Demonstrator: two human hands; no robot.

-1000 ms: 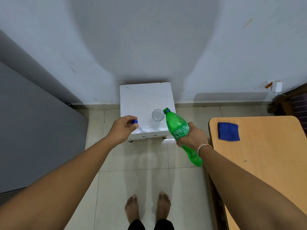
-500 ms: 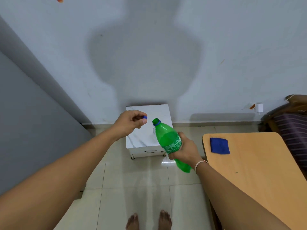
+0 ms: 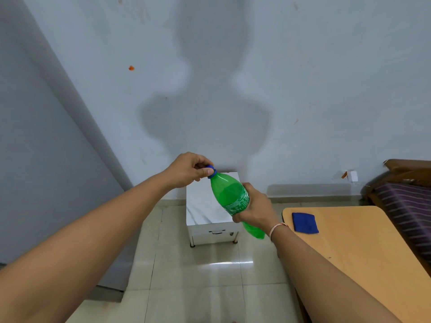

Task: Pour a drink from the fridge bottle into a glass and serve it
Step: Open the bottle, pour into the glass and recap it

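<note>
A green plastic bottle (image 3: 229,194) is tilted up and to the left in front of me. My right hand (image 3: 253,207) grips it around the label. My left hand (image 3: 190,170) pinches the blue cap (image 3: 210,169), which sits on the bottle's mouth. The bottle and my hand hide the glass, so I cannot see it. Behind and below the bottle stands the small white cabinet (image 3: 201,206) with a marble-look top.
A wooden table (image 3: 363,250) is at the right with a folded blue cloth (image 3: 304,222) near its far corner. A striped bed or sofa (image 3: 405,203) lies beyond it. A grey panel (image 3: 42,159) fills the left. Tiled floor (image 3: 198,276) lies below.
The view has tilted upward. My left hand brought the blue cap from beside the bottle onto its mouth. The bottle was raised and now covers the glass on the cabinet.
</note>
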